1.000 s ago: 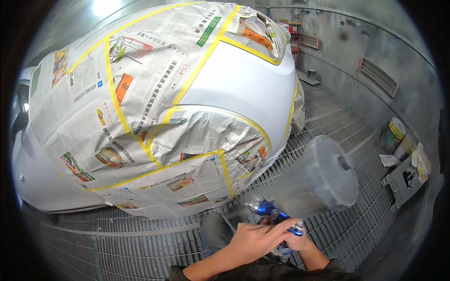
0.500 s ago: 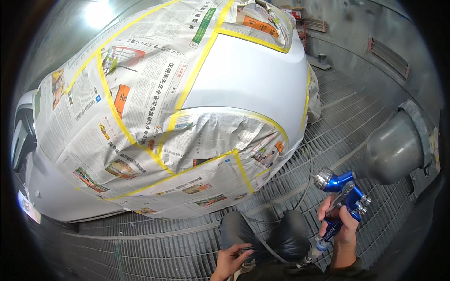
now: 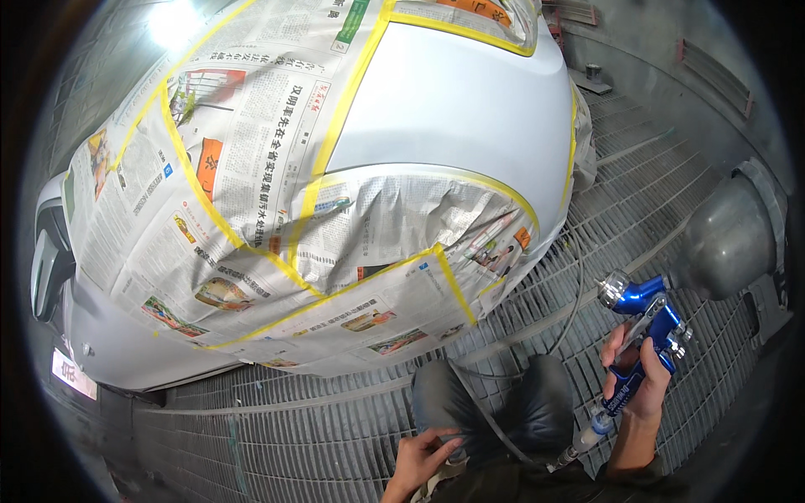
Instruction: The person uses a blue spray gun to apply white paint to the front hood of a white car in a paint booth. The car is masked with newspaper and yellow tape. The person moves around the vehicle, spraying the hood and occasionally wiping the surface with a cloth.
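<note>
My right hand (image 3: 644, 384) is wrapped round the grip of a blue and silver spray gun (image 3: 652, 323), held at the lower right. Its metal nozzle faces left, toward the car. A large, dark grey paint cup (image 3: 728, 236) joins the gun's upper end and leans outward. Below the grip, a fitting links the gun to a grey air hose (image 3: 488, 412). My left hand (image 3: 419, 459) rests by my left thigh, its fingers loosely stretched and nothing visible in them. Ahead stands a pale car with a bare, smooth rear side panel (image 3: 449, 105), apart from the gun.
Newspaper sheets (image 3: 268, 159) edged with yellow tape (image 3: 340, 130) cover much of the car, including the wheel area. The hose loops over a slatted metal grating floor (image 3: 319, 427). A small can (image 3: 594, 73) stands near the far wall, below red-framed vents (image 3: 715, 77).
The view has shifted, so the panel looks higher and farther right. My right hand and the gun appear farther right, with the cup slightly higher. My left hand remains by my thigh.
</note>
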Motion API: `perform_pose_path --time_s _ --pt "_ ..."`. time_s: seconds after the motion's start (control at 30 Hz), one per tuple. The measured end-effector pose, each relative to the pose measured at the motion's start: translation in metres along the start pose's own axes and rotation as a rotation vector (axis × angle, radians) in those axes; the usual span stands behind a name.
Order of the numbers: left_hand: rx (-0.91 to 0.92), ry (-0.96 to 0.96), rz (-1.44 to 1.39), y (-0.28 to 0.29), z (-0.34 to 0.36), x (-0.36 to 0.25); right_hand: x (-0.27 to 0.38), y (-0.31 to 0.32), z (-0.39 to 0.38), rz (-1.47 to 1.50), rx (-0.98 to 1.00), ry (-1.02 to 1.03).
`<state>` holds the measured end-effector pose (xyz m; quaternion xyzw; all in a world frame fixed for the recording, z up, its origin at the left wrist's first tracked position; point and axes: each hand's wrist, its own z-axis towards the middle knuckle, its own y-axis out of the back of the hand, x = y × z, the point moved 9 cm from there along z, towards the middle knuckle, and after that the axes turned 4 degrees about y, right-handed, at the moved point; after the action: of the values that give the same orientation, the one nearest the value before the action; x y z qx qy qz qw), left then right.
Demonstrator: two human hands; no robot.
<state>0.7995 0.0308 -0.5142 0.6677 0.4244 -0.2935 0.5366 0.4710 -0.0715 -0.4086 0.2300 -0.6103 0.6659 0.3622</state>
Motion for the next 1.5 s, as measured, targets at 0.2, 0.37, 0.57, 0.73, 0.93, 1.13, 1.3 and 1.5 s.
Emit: perform_pose_path --time_s 0.2,0.37,0.57,0.73,0.93,1.13,1.3,1.5 --pt "0.051 0.091 -0.019 -0.006 0.002 -0.002 -0.006 -0.016 -0.003 -0.079 0.060 -0.013" --pt "0.054 0.087 -0.019 -0.009 0.003 -0.001 -0.010 -0.012 0.000 -0.092 0.054 -0.039" --pt "0.050 0.074 0.012 -0.008 0.004 0.006 -0.004 -0.027 0.002 -0.078 0.070 -0.001" --pt "0.052 0.084 0.020 -0.005 0.003 0.001 0.016 -0.033 0.009 -0.133 0.070 0.046" --pt "0.069 0.049 0.044 -0.008 0.000 0.002 0.029 -0.058 0.011 -0.117 0.055 0.110" --pt "0.073 0.045 0.021 -0.008 -0.005 0.007 0.022 -0.071 0.001 -0.188 0.169 0.094" --pt "-0.003 0.047 -0.055 0.005 -0.013 0.008 0.016 -0.042 -0.008 -0.162 0.047 0.094" --pt "-0.041 0.027 -0.058 0.013 -0.022 0.026 0.018 -0.001 -0.024 -0.110 -0.018 0.089"
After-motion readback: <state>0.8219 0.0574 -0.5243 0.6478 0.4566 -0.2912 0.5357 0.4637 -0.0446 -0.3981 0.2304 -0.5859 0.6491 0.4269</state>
